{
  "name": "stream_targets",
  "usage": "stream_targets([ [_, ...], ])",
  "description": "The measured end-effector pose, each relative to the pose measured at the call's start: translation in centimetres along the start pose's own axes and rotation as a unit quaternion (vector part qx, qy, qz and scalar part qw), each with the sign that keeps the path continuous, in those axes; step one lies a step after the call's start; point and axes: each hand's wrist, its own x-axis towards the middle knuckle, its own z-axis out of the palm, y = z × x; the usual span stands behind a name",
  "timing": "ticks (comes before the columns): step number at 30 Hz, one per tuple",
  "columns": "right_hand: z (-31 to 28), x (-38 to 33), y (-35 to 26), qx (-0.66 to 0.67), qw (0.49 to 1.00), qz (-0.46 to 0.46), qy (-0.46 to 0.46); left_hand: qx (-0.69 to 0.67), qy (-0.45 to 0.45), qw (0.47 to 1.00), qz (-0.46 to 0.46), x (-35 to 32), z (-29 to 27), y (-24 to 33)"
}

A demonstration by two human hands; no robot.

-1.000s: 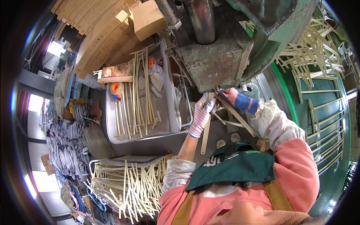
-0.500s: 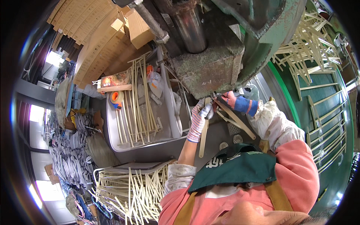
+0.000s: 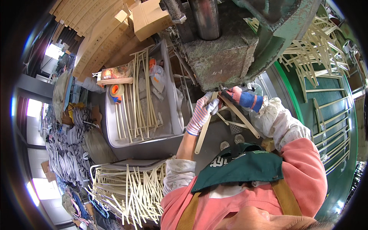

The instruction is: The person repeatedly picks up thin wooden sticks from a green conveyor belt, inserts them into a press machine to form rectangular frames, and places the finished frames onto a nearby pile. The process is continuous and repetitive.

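Observation:
Just under the rusty block (image 3: 218, 63) of a green press, my two gloved hands meet at the top ends of flat cream strips. My left hand (image 3: 202, 112), in a striped glove, is closed around the left strip (image 3: 203, 134), which slants down and to the left. My right hand (image 3: 242, 97), in a red and blue glove, is closed at the upper end of the right strip (image 3: 245, 122), which slants down to the right. Thinner cream bars (image 3: 232, 122) show between the two strips. The fingertips and the strips' joined ends are partly hidden under the block.
A grey tub (image 3: 108, 122) on the left holds long cream rods, an orange tape roll (image 3: 117, 90) and plastic bags. Nearer, a wire cart (image 3: 92, 174) is heaped with cream strips. Cream ladder-like frames (image 3: 333, 119) lie on the green table (image 3: 295, 92) at right. Cardboard boxes (image 3: 151, 19) stand behind.
The left strip's lower end has swung left, so the two strips spread wider apart. My left hand has tilted with it, while my right hand keeps its place by the block.

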Motion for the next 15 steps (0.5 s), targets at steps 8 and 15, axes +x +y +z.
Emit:
stream_targets([
  [8, -2.5, -0.6, -1.0, 0.037, 0.98, 0.072, -0.179, 0.061, -0.013, 0.998, -0.024, 0.4, -0.1, 0.0],
  [15, 0.4, -4.7, 0.9, -0.265, 0.962, -0.065, -0.007, 0.207, 0.056, 0.969, 0.12, 0.2, -0.2, -3.0],
])
